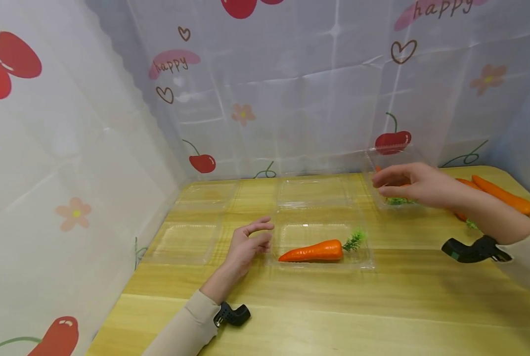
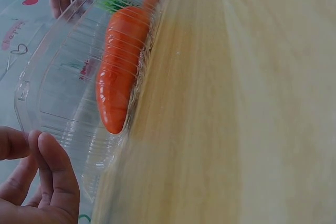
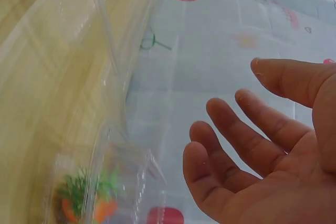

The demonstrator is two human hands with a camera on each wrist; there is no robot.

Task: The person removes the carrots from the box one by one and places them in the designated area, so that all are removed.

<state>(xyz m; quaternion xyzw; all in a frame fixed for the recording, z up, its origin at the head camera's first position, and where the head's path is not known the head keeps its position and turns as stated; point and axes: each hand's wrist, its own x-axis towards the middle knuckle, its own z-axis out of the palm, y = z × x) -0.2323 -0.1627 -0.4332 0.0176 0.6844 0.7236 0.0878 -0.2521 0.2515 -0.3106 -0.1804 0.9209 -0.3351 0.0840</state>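
An orange toy carrot (image 1: 312,251) with a green top lies in the near half of an open clear plastic box (image 1: 365,259) at mid table; the left wrist view shows the carrot (image 2: 119,72) through the ribbed box wall (image 2: 50,87). My left hand (image 1: 247,245) rests just left of that box, fingers relaxed (image 2: 50,179), holding nothing. My right hand (image 1: 407,185) hovers with straight fingers (image 3: 231,145) over a second clear box (image 1: 380,163) at the back right, which holds another carrot (image 3: 86,205) with green leaves.
Two more clear open boxes (image 1: 189,240) lie at the left of the wooden table (image 1: 336,306). Loose carrots (image 1: 505,197) lie at the far right. A cherry-print plastic sheet (image 1: 291,89) walls in the back and left.
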